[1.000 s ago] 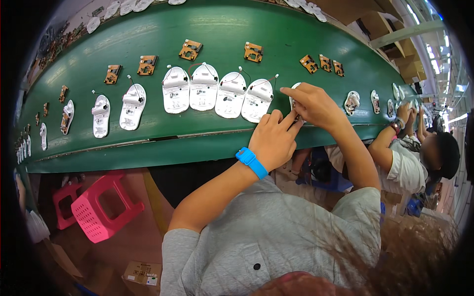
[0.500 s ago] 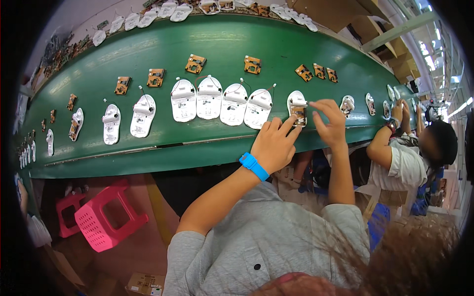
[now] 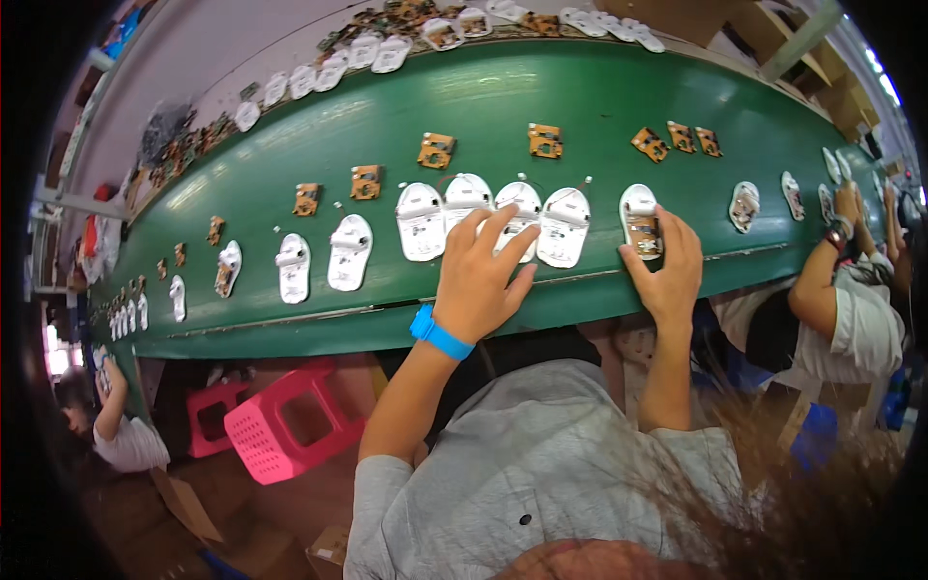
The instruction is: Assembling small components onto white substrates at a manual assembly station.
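Note:
My left hand [image 3: 483, 278] hovers with spread, open fingers over a cluster of white slipper-shaped plastic housings. A housing [image 3: 517, 200] in that cluster is partly hidden behind its fingertips; whether they touch cannot be told. To its right lies another white housing [image 3: 565, 232], with a thin wire at its top. Farther right, my right hand [image 3: 674, 266] has its thumb and fingers closed around the lower part of a white housing [image 3: 638, 198]. An orange-brown circuit board [image 3: 643, 235] sits inside that housing.
Loose circuit boards [image 3: 545, 141] lie in a row across the green conveyor belt [image 3: 329, 126]. More housings [image 3: 350, 251] rest to the left. A co-worker [image 3: 831, 300] sits at the right. Pink plastic stools [image 3: 261, 440] stand below the belt at left. Housings and boards line the far ledge.
My left hand has left the board-filled housing and moved left to the cluster. My right hand has come down onto that housing. The whole view has shifted, so things appear farther right.

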### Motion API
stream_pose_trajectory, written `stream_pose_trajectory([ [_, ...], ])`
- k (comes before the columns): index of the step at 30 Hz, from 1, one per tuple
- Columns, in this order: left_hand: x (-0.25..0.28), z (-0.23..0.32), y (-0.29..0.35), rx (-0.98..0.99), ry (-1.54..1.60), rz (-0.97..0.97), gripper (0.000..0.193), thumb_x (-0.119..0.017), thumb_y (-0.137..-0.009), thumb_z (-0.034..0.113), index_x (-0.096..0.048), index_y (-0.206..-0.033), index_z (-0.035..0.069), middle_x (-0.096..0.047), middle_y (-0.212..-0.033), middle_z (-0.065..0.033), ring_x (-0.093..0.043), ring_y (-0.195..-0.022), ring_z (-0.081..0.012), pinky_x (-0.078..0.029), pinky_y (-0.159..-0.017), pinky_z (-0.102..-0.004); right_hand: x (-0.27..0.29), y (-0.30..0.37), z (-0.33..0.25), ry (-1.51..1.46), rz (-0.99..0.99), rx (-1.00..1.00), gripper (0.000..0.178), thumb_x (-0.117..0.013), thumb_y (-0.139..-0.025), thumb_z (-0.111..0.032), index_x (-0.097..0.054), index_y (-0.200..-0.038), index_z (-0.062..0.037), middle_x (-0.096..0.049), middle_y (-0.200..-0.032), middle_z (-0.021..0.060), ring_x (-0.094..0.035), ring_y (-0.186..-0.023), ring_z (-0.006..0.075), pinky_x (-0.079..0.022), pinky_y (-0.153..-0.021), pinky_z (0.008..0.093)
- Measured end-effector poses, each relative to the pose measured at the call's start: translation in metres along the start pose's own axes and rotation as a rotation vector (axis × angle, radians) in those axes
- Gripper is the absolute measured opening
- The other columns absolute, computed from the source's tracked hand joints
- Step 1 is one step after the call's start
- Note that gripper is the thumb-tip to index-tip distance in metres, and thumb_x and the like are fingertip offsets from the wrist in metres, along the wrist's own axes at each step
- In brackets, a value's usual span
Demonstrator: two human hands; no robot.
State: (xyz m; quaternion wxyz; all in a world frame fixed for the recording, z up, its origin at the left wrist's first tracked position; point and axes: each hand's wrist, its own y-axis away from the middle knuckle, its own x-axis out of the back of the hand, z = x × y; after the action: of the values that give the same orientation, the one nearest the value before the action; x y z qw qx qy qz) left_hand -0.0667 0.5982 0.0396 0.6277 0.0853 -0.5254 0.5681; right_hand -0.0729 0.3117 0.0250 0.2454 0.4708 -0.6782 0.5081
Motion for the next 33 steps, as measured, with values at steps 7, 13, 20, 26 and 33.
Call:
stream_pose_trajectory([
  [7,0.001,-0.025,-0.005,-0.036,-0.069,-0.113,0.047,-0.079,-0.085,0.027,-0.07,-0.129,0.015,-0.052,-0.152,-0.0166,-0.048,-0.135,-0.0414,-0.038,-0.111,-0.0559,-0.006,-0.01,0.047,0.16,0.079,-0.198,0.062,-0.08,-0.085,-0.027,-0.062,-0.139,-0.0029,-0.066,-0.131,0.0203,-0.061,-0.12,0.0406,-0.047,-0.104,0.0504],
  [13,-0.008,-0.028,0.004,0.021,-0.074,-0.08,0.044,-0.074,-0.09,0.036,-0.071,-0.13,0.019,-0.051,-0.154,-0.0153,-0.044,-0.142,-0.0419,-0.032,-0.116,-0.0605,-0.001,-0.005,-0.023,-0.026,0.008,0.151,0.069,-0.081,-0.083,-0.025,-0.059,-0.146,-0.0079,-0.049,-0.152,0.0248,-0.044,-0.142,0.045,-0.034,-0.119,0.0526],
  [20,0.005,-0.042,0.016,0.15,-0.197,-0.008,0.046,-0.075,-0.084,0.036,-0.072,-0.127,0.02,-0.054,-0.149,-0.0162,-0.044,-0.141,-0.0441,-0.036,-0.113,-0.0613,-0.045,-0.004,-0.104,-0.16,-0.306,0.319,0.058,-0.083,-0.082,-0.029,-0.069,-0.137,-0.0159,-0.038,-0.162,0.0245,-0.037,-0.147,0.0479,-0.034,-0.119,0.0545],
  [26,0.045,-0.087,0.042,0.24,-0.251,0.045,0.044,-0.075,-0.081,0.031,-0.073,-0.124,0.02,-0.058,-0.143,-0.018,-0.047,-0.138,-0.0472,-0.039,-0.114,-0.0584,-0.048,-0.007,-0.115,-0.167,-0.268,0.291,0.064,-0.084,-0.08,-0.024,-0.066,-0.14,-0.0157,-0.038,-0.163,0.0243,-0.036,-0.148,0.048,-0.034,-0.119,0.0558],
  [33,0.108,-0.141,0.092,0.3,-0.351,0.061,0.042,-0.073,-0.082,0.022,-0.072,-0.124,0.017,-0.058,-0.145,-0.0185,-0.046,-0.14,-0.0481,-0.036,-0.118,-0.0558,-0.029,0.0,-0.103,-0.185,-0.225,0.128,0.078,-0.086,-0.074,-0.027,-0.058,-0.144,-0.0061,-0.055,-0.139,0.0236,-0.053,-0.128,0.0428,-0.045,-0.109,0.0493],
])
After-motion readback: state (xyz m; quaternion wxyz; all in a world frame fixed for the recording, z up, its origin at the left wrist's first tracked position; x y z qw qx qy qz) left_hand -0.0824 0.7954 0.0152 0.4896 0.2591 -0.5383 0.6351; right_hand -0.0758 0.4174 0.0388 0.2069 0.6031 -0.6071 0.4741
